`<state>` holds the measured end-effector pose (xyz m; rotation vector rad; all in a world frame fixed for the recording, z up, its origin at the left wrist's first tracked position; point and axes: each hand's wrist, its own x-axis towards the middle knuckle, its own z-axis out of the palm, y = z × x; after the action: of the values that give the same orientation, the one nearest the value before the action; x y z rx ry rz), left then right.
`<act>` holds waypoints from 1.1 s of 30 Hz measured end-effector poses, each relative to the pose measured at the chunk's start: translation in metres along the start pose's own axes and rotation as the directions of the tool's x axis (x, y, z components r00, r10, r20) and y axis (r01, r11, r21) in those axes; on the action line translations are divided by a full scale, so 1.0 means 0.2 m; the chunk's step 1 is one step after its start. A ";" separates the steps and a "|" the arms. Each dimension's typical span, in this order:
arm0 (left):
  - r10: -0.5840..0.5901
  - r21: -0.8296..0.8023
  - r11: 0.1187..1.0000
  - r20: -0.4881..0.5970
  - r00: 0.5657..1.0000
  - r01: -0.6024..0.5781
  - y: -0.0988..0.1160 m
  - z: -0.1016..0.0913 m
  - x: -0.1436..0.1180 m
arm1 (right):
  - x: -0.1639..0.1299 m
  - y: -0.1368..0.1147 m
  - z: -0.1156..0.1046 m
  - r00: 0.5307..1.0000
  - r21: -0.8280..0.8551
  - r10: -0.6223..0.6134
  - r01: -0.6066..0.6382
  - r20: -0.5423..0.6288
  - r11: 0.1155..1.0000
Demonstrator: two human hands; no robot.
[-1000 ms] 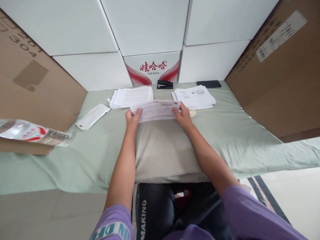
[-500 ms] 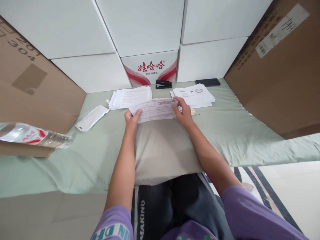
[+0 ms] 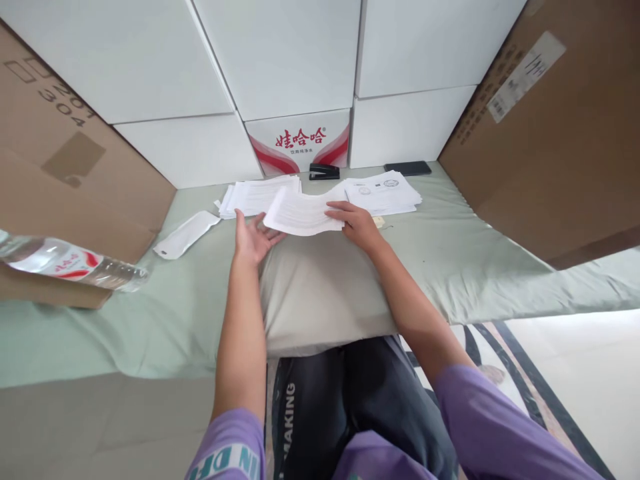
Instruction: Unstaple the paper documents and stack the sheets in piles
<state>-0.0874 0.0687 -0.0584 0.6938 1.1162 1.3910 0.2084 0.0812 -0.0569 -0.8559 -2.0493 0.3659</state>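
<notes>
A printed sheet of paper is held over the front of the cloth-covered surface, its right part bent up a little. My right hand grips its right side, fingers on top and thumb hidden beneath. My left hand is spread with the palm up at the sheet's left edge; some fingertips reach just under it. Behind on the left lies a stack of printed papers. Another stack, with round stamps on its top page, lies behind my right hand.
A black stapler and a dark phone lie at the back before white boxes. A white pouch and a water bottle are at left. Cardboard boxes flank both sides. A small yellowish item lies beside my right hand.
My left hand has let go of the sheet and opened, palm up. The right hand has shifted its hold, fingers now on top, and the sheet shows a different face of text.
</notes>
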 end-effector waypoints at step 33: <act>0.050 0.726 0.663 0.201 0.978 -0.183 -0.22 0.01 0.10 | -0.19 0.19 -0.09 0.866 -0.088 0.477 -0.493 -0.152 0.866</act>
<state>-0.0722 0.0828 -0.1009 1.4692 1.5338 0.9061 0.2550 0.0812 -0.0906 -1.4444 -1.7328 0.4471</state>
